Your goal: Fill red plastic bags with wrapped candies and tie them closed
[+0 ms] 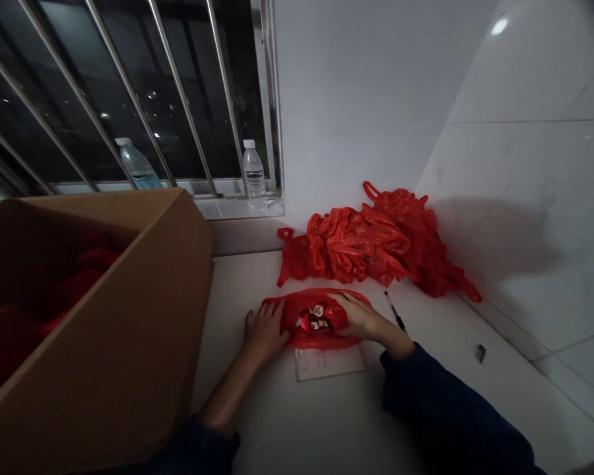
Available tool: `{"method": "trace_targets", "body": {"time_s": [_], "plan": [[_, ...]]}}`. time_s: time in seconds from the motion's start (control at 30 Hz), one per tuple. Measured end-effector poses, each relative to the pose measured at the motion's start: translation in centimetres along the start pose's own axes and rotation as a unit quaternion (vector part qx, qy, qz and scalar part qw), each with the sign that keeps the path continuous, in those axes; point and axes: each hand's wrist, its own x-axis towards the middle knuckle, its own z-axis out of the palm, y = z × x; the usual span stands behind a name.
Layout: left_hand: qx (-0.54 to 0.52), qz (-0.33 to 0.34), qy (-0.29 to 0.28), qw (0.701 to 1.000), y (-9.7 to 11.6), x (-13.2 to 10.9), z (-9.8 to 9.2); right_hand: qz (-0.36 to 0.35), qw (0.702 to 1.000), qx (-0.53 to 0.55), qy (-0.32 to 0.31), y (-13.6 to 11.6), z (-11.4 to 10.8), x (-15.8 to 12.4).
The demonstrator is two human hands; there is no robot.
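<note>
Two hands at work: my left hand (264, 333) and right hand (361, 320) flank a red plastic carrier bag (290, 315).
The bag lies at my 12 o'clock on the worktop (257, 422), with printed packets (317, 318) showing at its mouth. My fingers (344, 305) spread over the plastic, though I cannot tell whether they pinch it; placed so, they seem to hold the opening wide. The bag overlaps a paper slip (329, 364), its small print unreadable. A heap of red bags (366, 244) lies at 1 o'clock, a pen (395, 311) at 2, and a cardboard box (103, 330) with red contents (44, 297) at 9. One water bottle (253, 175) and another (137, 165) stand on the window sill (237, 210) at 11, labels illegible.
</note>
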Motion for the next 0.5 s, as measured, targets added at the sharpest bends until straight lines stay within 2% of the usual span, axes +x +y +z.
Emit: {"method": "trace_targets", "body": {"time_s": [0.13,0.23,0.3,0.37,0.5], "plan": [[-0.068,0.011,0.025,0.997,-1.5,0.1,1.0,-0.015,0.991,0.129,0.014,2.5,0.6,-0.9],[-0.121,0.023,0.094,0.988,-1.2,0.1,1.3,0.010,0.982,0.186,0.024,3.1,0.4,-1.2],[-0.144,0.029,0.138,0.979,-0.7,-0.1,1.1,0.023,0.977,0.207,0.052,2.8,-0.2,-1.2],[-0.157,0.048,0.165,0.972,-0.3,-0.4,0.8,0.035,0.978,0.180,0.102,1.7,-0.8,-1.1],[-0.180,0.100,0.158,0.966,0.2,-0.8,0.9,0.052,0.980,-0.012,0.193,-2.3,-0.7,-0.3]]}}
